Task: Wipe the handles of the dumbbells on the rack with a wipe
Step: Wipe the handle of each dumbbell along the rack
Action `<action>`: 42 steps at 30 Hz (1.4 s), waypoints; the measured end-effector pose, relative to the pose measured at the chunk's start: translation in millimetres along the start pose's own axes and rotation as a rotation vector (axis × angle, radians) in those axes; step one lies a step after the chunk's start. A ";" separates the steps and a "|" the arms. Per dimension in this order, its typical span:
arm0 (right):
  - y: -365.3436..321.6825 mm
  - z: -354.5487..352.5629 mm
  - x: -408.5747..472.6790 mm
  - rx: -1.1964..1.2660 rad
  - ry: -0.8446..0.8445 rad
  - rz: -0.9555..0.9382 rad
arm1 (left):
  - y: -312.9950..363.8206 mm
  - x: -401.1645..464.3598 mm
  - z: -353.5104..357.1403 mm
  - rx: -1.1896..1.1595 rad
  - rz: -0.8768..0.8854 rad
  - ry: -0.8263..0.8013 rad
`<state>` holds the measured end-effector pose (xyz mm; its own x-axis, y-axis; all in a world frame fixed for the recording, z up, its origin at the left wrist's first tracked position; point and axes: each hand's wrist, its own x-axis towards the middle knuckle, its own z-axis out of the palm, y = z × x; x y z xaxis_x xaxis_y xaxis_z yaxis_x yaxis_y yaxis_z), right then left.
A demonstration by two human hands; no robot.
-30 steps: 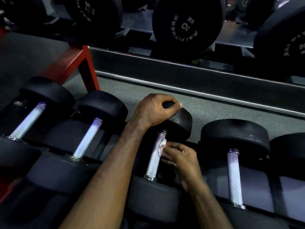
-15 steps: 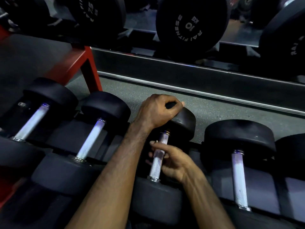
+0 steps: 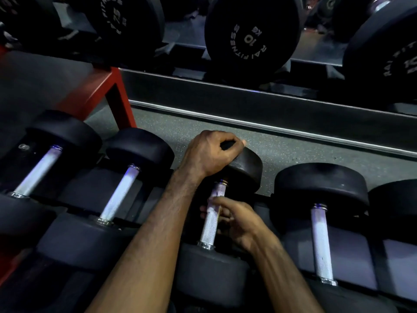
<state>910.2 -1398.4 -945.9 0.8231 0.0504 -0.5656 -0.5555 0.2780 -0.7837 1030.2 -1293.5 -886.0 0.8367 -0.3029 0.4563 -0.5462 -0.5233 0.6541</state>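
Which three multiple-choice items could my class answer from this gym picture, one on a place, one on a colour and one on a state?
1. Where does the left hand rest?
A. on the far head of the third dumbbell
B. on the red post
C. on the floor

2. What colour is the rack post behind the dumbbells?
A. blue
B. red
C. yellow

3. What is the right hand doing?
A. hanging idle
B. lifting a dumbbell off the rack
C. curling round the metal handle of the third dumbbell

Answers:
1 A, its fingers curl over that black head.
2 B, the post at upper left is plainly red.
3 C, its fingers wrap the handle, with something whitish, probably the wipe, under them.
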 end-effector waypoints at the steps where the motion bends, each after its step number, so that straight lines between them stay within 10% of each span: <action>1: -5.1 1.4 4.5 0.005 0.034 -0.030 | -0.4 0.3 0.1 -0.001 0.001 -0.004; 42: 23.9 -8.4 0.8 -0.163 -0.124 0.024 | -0.2 0.3 -3.1 0.050 0.007 -0.005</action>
<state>896.6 -1399.8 -967.2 0.8122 0.1754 -0.5564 -0.5784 0.1173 -0.8073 1030.5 -1291.0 -884.2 0.8329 -0.3105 0.4580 -0.5497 -0.5600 0.6199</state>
